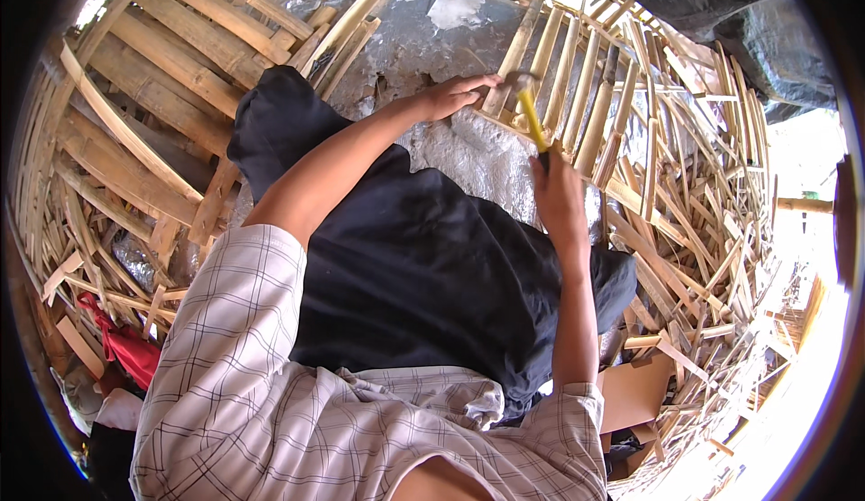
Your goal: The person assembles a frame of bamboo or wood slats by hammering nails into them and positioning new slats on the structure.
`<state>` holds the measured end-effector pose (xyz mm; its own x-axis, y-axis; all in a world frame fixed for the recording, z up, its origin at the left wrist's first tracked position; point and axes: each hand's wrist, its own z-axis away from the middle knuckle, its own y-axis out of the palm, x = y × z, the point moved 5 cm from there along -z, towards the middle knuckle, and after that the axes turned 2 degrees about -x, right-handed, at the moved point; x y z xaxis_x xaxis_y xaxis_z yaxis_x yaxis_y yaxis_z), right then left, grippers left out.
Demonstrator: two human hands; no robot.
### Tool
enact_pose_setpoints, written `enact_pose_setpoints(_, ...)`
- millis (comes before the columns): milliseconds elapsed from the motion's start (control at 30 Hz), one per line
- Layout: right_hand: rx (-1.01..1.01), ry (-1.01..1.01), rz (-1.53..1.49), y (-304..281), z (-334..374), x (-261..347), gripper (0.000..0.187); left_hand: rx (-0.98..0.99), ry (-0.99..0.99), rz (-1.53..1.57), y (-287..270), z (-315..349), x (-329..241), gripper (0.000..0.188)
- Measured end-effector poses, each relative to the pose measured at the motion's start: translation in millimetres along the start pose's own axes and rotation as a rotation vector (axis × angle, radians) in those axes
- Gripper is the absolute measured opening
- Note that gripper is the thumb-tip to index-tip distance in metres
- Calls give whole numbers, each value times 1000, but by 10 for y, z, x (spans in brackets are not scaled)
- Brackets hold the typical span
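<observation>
My right hand (560, 196) is wrapped round the dark grip of a hammer (530, 115) with a yellow handle. The hammer's head, slightly blurred, is up by the lower end of a bamboo slat (515, 55). Across from it, my left hand (458, 95) reaches to the same slat with its fingers pinched at the edge. Whatever sits between those fingertips is too small to make out. The slat belongs to a row of spaced bamboo slats (563, 73) joined along a crosspiece (505, 124).
Wide bamboo boards (171, 59) lie stacked at the left. Loose bamboo strips (694, 222) are heaped at the right. A silvery plastic sheet (450, 154) covers the floor beyond my dark-clothed lap. A red cloth (126, 343) lies lower left, and a cardboard piece (635, 391) lower right.
</observation>
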<state>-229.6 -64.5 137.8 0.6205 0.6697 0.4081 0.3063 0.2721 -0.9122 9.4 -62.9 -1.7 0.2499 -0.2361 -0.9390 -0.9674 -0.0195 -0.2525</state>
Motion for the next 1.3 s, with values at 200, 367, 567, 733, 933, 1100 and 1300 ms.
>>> enact_pose_setpoints(200,-444,35,-240,-9,162,-19,22,61,-3,5,133,-110,-85,51)
enact_pose_setpoints(367,-86,-101,63,75,223,11,27,-6,6,-22,45,19,70,51)
enact_pose_setpoints(567,-417,127,-338,-98,72,84,16,31,36,10,82,-61,-47,52)
enact_pose_setpoints(733,18,46,17,190,202,8,21,51,-10,126,25,21,20,53)
enact_pose_setpoints(933,-453,22,-247,-158,77,219,20,76,29,30,77,-68,-55,55)
enact_pose_setpoints(1100,-173,-141,-20,431,282,-81,19,67,27,63,45,56,45,54)
enact_pose_setpoints(1300,-300,124,-378,411,353,-210,19,77,-25,11,99,1,-163,56)
